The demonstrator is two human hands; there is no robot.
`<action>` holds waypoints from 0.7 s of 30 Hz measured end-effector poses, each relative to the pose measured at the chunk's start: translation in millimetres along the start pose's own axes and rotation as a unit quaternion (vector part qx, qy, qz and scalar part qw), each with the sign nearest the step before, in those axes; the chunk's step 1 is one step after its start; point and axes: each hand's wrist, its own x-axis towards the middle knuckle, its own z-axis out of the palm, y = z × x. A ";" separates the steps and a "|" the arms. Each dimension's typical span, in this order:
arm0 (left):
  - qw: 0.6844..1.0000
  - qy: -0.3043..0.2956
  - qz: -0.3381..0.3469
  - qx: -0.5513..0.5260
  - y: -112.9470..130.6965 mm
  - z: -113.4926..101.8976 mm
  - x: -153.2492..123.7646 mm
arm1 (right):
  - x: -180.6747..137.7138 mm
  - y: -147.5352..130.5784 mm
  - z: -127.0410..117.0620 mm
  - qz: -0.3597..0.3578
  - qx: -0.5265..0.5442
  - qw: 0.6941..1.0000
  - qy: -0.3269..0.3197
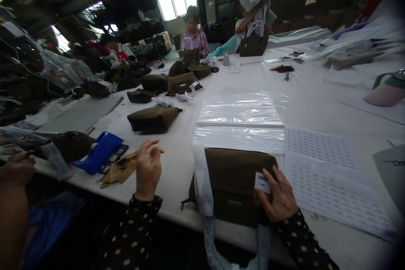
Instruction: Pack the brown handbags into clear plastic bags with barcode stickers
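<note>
An olive-brown handbag (236,177) lies at the table's front edge, its handles (210,236) wrapped in pale film and hanging over the edge. My right hand (280,196) rests on the bag's right side, thumb and fingers around a hang tag (262,182) with a white barcode label. To the left, my left hand (148,171) is raised above the table, fingers loosely bent and apart, with nothing visible in it. Beside it lie brown paper tags (118,171), a dark phone-like device (113,158) and a blue tool (101,152).
Clear plastic bags (240,112) lie behind the handbag, with printed label sheets (332,181) to the right. Another olive bag (153,119) and several more stand further back. A co-worker's hand (19,168) is at far left; other people work across the table. A cap (387,88) lies right.
</note>
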 end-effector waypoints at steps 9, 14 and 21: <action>0.909 -0.197 -0.198 -0.309 23.2 43.4 -87.4 | -1.8 5.1 1.5 -0.017 -0.012 1.000 -0.006; 0.946 -0.195 -0.061 -0.250 69.8 67.7 -99.1 | 3.2 3.0 -3.6 -0.042 -0.040 0.998 -0.014; 0.924 -0.277 0.259 0.057 66.6 72.0 -85.6 | 24.4 -13.3 -1.2 -0.129 -0.107 0.985 -0.050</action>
